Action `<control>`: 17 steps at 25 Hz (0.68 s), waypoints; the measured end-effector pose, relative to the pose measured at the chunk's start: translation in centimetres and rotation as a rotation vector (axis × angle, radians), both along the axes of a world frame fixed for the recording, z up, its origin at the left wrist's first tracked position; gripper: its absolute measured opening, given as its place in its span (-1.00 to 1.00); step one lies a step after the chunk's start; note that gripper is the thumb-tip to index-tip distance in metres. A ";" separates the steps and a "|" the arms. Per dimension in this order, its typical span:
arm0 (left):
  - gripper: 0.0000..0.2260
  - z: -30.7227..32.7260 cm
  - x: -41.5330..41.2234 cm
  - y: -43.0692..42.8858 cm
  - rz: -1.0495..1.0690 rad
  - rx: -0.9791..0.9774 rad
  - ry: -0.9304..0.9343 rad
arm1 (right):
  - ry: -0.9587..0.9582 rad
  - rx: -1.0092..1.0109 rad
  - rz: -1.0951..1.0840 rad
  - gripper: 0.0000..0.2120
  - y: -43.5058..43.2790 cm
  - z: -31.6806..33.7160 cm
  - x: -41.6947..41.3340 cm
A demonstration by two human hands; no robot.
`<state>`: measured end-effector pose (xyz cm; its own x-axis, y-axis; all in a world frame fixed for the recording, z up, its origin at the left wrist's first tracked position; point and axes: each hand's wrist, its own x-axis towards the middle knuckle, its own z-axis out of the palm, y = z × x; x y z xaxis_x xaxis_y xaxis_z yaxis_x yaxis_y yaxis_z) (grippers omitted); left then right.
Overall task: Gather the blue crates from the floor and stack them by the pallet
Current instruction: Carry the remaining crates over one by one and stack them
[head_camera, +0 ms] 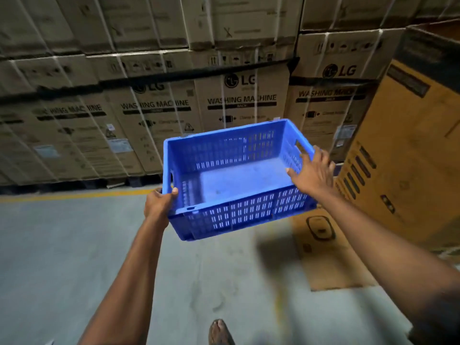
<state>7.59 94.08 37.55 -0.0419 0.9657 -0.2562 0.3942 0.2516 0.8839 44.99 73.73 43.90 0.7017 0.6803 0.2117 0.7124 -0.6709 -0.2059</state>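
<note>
Blue crate (pixel 236 215): left grip (pixel 159 204) clamped on it, right grip (pixel 315 170) splayed on rim; "LG WASHING MACHINE" cartons (pixel 241 100)

Crate (pixel 239 175): blue throughout. The walls carry regular rows of short vertical slots; the base is plain, unslotted blue.

Stacked cartons (pixel 154 115): dull brown cardboard with black lettering and handling symbols, a black horizontal band, thin white straps and small white labels.

Tall carton (pixel 403 155) at right: brighter orange-brown with black printed bars and symbols.

Floor (pixel 62 257): plain grey, with one yellow line (pixel 74 194) along the foot of the stacked cartons.

Flat cardboard sheet (pixel 331 257) on the floor: tan, printed with a black oval outline.
</note>
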 end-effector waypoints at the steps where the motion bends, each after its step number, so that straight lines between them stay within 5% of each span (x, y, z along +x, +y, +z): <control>1: -0.64 0.2 -0.5 2.1 0.006 0.005 -0.017 | 0.017 -0.109 0.004 -0.34 2.6 0.5 1.0; 3: -0.74 2.1 -1.0 4.6 -0.005 0.016 -0.058 | 0.101 -0.207 -0.032 -0.42 7.3 0.9 2.1; 6: -0.79 2.9 -0.9 9.0 -0.031 0.033 -0.038 | 0.183 -0.055 -0.091 -0.78 11.4 0.1 1.7; 11: -0.72 4.7 2.7 15.7 -0.134 0.258 0.544 | 0.161 0.002 -0.135 -0.88 16.6 -4.8 1.6; 17: -0.43 1.6 8.8 22.0 -0.445 0.298 0.956 | 0.128 -0.036 -0.154 -0.88 22.7 -9.0 6.3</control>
<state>16.41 116.11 39.14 0.2690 0.9614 -0.0578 0.9521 -0.2564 0.1665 51.31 96.46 34.94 0.8179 0.5680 0.0913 0.5700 -0.7787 -0.2622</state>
